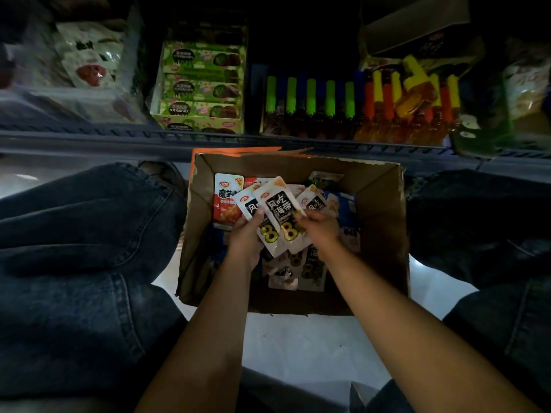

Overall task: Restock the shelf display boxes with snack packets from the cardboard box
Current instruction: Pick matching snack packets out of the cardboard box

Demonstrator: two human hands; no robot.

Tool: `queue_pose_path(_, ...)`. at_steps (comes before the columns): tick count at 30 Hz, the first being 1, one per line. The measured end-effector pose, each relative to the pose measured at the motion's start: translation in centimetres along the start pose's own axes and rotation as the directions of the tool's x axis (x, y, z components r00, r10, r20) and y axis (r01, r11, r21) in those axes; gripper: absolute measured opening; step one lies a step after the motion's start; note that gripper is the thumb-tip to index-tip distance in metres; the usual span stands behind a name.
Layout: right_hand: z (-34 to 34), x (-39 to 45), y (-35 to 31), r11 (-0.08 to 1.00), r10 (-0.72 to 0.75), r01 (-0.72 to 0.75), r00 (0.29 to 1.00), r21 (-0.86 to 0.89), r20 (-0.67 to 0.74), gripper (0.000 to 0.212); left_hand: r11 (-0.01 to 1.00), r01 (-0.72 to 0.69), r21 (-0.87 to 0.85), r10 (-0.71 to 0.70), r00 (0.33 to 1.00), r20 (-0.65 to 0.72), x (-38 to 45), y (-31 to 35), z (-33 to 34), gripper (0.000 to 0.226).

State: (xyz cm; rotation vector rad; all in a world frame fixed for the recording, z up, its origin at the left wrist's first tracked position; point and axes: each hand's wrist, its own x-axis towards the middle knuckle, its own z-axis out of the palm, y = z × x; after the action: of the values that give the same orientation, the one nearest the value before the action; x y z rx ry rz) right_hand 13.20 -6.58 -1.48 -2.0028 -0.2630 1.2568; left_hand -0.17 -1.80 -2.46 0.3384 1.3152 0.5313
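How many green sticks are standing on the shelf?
5 green sticks, upright in a row in the dark display box at the middle of the shelf, behind the cardboard box. More may hide in the dark.

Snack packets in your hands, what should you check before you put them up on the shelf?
1. Left hand grips the fanned white packets: ok.
2. Right hand pinches the front packet's edge: ok.
3. Packets lifted above the cardboard box, free of the loose ones inside: ok.
4. All held packets the same kind: the two in front match; any behind, cannot tell.
5. Matching display box on the shelf, upper right, has room: cannot tell, too dark.
6. Path over the shelf rail: ok.
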Motion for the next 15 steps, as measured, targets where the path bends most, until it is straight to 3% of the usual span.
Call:
queue_pose_path(5,1.2,-1.3,2.2,0.998,-0.024,0.023,1.0,-0.056,-0.012,0.034,0.998,-0.002,0.067,0.003,1.0,-0.014,-0.4,-0.5,-0.1,0.032)
queue_pose_path(10,-0.6,-0.4,2.0,0.986,-0.067,0.063,0.998,-0.153,-0.018,0.029,0.988,-0.033,0.151,0.058,0.985,-0.162,0.2,-0.9,0.1,0.017)
queue_pose_path(15,-3.6,2.3,3.5,0.853,-0.114,0.099,0.993,-0.512,0.001,0.035,0.979,-0.036,0.2,0.08,0.973,-0.217,1.2,-1.5,-1.1,0.026)
